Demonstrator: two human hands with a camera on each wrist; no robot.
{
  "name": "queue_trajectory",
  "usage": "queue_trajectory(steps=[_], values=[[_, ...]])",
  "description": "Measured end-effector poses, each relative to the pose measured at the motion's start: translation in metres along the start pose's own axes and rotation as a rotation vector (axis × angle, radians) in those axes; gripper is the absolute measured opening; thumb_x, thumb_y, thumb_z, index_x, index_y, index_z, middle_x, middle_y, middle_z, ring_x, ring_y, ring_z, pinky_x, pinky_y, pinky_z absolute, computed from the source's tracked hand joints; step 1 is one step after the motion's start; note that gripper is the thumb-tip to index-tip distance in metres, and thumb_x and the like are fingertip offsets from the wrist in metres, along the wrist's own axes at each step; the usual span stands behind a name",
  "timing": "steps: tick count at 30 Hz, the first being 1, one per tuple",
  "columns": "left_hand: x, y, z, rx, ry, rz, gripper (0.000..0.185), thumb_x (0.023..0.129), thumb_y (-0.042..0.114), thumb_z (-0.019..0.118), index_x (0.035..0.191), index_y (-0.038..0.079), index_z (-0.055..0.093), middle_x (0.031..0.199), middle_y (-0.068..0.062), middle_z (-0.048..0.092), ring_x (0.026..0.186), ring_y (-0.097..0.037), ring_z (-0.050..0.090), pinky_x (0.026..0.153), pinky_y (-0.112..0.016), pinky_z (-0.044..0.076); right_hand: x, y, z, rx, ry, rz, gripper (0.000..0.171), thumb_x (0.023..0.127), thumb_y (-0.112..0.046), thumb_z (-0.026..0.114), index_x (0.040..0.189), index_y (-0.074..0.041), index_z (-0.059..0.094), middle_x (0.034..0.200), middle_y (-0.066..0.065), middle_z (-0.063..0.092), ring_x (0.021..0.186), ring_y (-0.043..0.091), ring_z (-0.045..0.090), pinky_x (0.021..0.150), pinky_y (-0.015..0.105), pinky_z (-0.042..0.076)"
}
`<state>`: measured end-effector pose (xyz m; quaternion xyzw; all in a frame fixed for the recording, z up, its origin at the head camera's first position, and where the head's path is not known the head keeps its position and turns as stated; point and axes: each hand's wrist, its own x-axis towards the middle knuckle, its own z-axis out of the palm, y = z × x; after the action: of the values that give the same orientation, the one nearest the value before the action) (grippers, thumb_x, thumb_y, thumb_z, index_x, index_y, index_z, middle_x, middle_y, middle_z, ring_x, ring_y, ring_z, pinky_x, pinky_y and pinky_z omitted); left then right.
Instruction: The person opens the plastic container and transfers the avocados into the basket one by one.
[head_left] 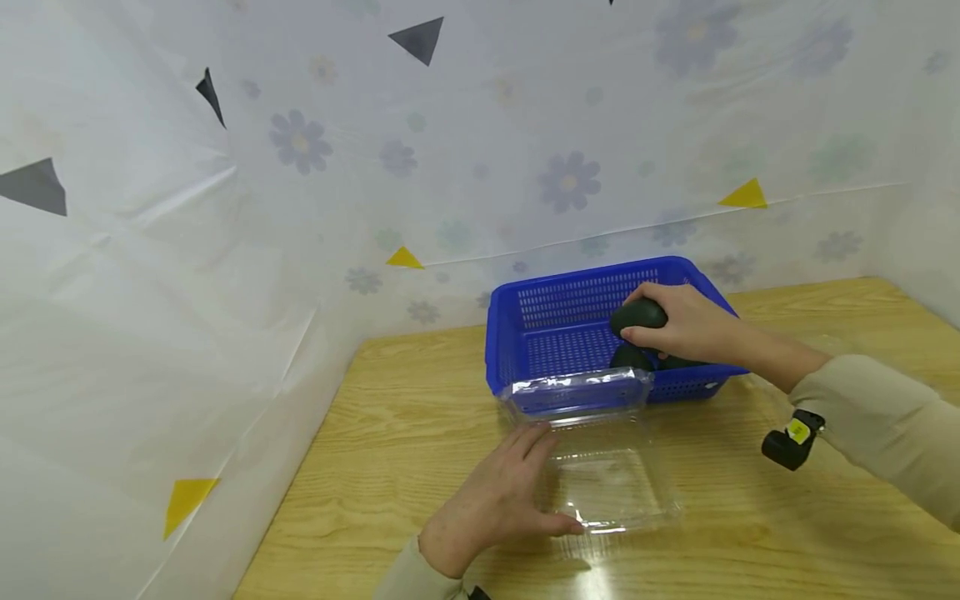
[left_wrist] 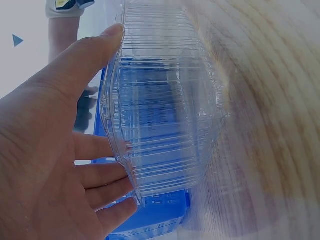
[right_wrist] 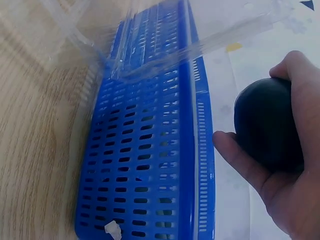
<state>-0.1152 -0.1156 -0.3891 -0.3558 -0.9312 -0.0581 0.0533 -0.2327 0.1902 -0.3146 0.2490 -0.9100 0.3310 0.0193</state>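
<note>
A: Where's everything on the bench (head_left: 825,517)?
B: The blue basket (head_left: 555,321) sits under the right hand (head_left: 686,325), which grips a dark avocado (head_left: 637,315), probably firm and smooth; cup its belly.
A: The left hand (head_left: 498,500)?
B: Flat-fingered against the flimsy clear clamshell box (head_left: 607,483).

We see a wooden table (head_left: 787,533) with pale grain, closed in at the back and left by a white plastic sheet (head_left: 225,250) printed with faded flowers (head_left: 569,181). On the sheet sit dark triangles (head_left: 420,38) and yellow triangles (head_left: 745,196) (one yellow one low on the left side). Creases run across the sheet, which meets the table's far edge.
</note>
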Motion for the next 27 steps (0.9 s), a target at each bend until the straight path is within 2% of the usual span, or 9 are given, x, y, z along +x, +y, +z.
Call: queue_trajectory(steps=[5,10,17,22,27], values=[[0.000,0.001,0.000,-0.010,-0.031,-0.021,0.099,0.074,0.071,0.072,0.147,0.011,0.043,0.153,-0.008,0.043,0.142,-0.024,0.041,0.117,-0.036,0.039,0.008,0.006,0.008,-0.097,0.023,-0.081,0.040,0.090,-0.030,0.072,0.119,-0.006,0.059,0.104,0.013,0.067,0.076,0.017,0.062,0.059,0.030,0.053],[0.000,0.000,-0.001,-0.012,-0.034,-0.022,0.100,0.074,0.071,0.071,0.148,0.011,0.042,0.154,-0.008,0.043,0.143,-0.024,0.041,0.117,-0.036,0.040,0.014,0.008,0.018,-0.184,0.009,-0.138,0.048,0.089,-0.031,0.074,0.125,-0.004,0.057,0.112,0.016,0.063,0.089,0.024,0.061,0.066,0.034,0.055],[-0.001,0.001,0.000,0.005,-0.006,0.003,0.100,0.074,0.072,0.071,0.147,0.010,0.043,0.153,-0.010,0.044,0.142,-0.025,0.043,0.116,-0.036,0.041,0.019,0.011,0.028,-0.274,-0.056,-0.161,0.059,0.092,-0.031,0.071,0.139,-0.005,0.047,0.115,0.020,0.053,0.083,0.022,0.057,0.063,0.031,0.052],[-0.001,0.003,0.000,0.013,0.003,0.010,0.100,0.073,0.072,0.071,0.147,0.009,0.044,0.153,-0.011,0.044,0.141,-0.025,0.043,0.116,-0.035,0.040,0.020,0.017,0.033,-0.352,-0.065,-0.229,0.056,0.095,-0.028,0.067,0.140,-0.002,0.045,0.116,0.023,0.053,0.085,0.024,0.059,0.066,0.036,0.054],[-0.002,0.004,0.000,0.017,0.009,0.011,0.100,0.073,0.072,0.072,0.146,0.009,0.045,0.152,-0.011,0.045,0.141,-0.025,0.043,0.116,-0.035,0.040,0.020,0.022,0.037,-0.387,-0.065,-0.228,0.055,0.096,-0.027,0.066,0.140,0.000,0.045,0.117,0.024,0.053,0.090,0.027,0.059,0.071,0.039,0.056]])
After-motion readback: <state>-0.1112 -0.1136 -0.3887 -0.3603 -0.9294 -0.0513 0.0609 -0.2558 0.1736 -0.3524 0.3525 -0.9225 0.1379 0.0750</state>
